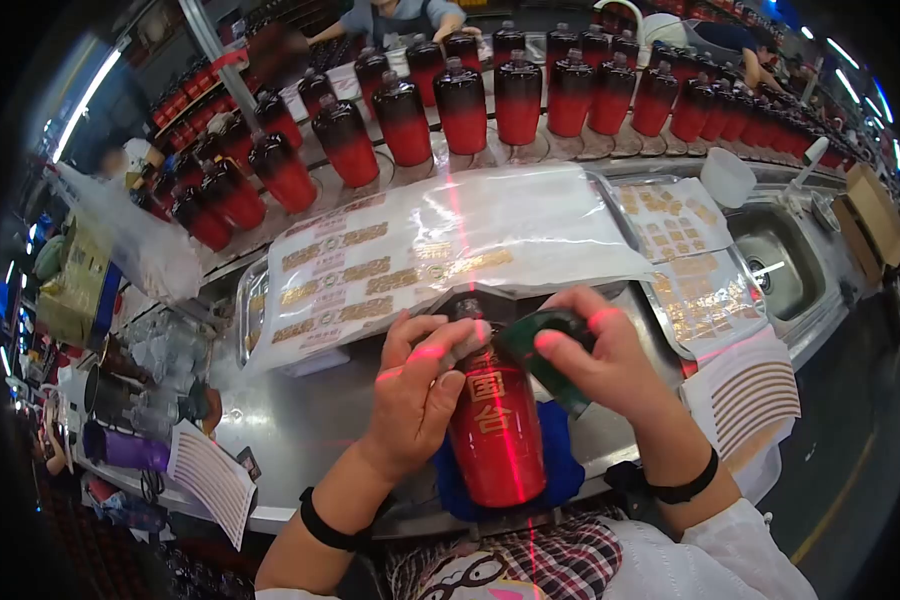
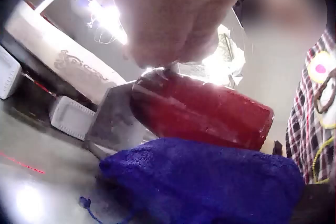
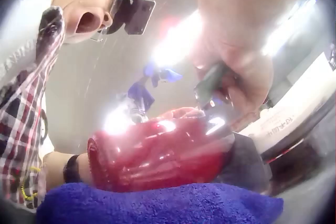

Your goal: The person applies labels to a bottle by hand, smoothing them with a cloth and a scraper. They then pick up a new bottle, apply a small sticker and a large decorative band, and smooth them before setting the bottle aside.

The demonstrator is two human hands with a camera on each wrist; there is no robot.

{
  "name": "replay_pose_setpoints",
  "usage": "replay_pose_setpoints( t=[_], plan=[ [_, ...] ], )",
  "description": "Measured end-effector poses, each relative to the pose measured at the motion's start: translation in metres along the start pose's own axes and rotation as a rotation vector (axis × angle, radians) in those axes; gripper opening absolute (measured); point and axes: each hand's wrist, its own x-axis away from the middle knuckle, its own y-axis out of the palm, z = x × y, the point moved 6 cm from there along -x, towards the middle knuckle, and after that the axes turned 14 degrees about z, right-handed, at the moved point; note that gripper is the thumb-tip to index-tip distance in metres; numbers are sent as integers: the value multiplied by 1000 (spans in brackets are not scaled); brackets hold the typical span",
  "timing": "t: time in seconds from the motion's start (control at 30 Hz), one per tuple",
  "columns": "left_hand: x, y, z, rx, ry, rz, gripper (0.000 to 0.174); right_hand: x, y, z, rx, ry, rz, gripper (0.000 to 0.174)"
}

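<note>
A glossy red bottle (image 1: 495, 450) with a dark shoulder and gold characters lies on a blue towel (image 1: 567, 455), its base toward the person. My left hand (image 1: 415, 385) grips the bottle near its shoulder, fingers bent over the top and thumb at its side; one fingertip looks whitish. Between the thumb and fingers of my right hand (image 1: 610, 355) is a flat dark green scraper (image 1: 550, 360), held close over the bottle's right shoulder. In the right wrist view the scraper (image 3: 211, 85) appears above the bottle (image 3: 163, 155), near the left fingertips.
Sheets of gold lettering (image 1: 370, 270) lie across a tray behind the bottle. A second tray (image 1: 685, 345) holds gold pieces at right, near a sink (image 1: 785, 260). Rows of red-black bottles (image 1: 518, 100) stand behind. Striped sheets (image 1: 760, 400) and a purple cup (image 1: 135, 447) flank the worktop.
</note>
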Motion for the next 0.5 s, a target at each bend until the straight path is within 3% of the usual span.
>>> replay_pose_setpoints(
  t=[0.27,0.4,0.5],
  plan=[
    [6,6,39,-511,420,-214,51,2,-5,-2,-62,-80,2,29],
    [30,7,45,-591,422,-276,69,-2,10,-9,-1,-157,-89,31],
    [42,4,51,-584,336,-298,69,-15,12,-8,198,-243,57,32]
  ],
)
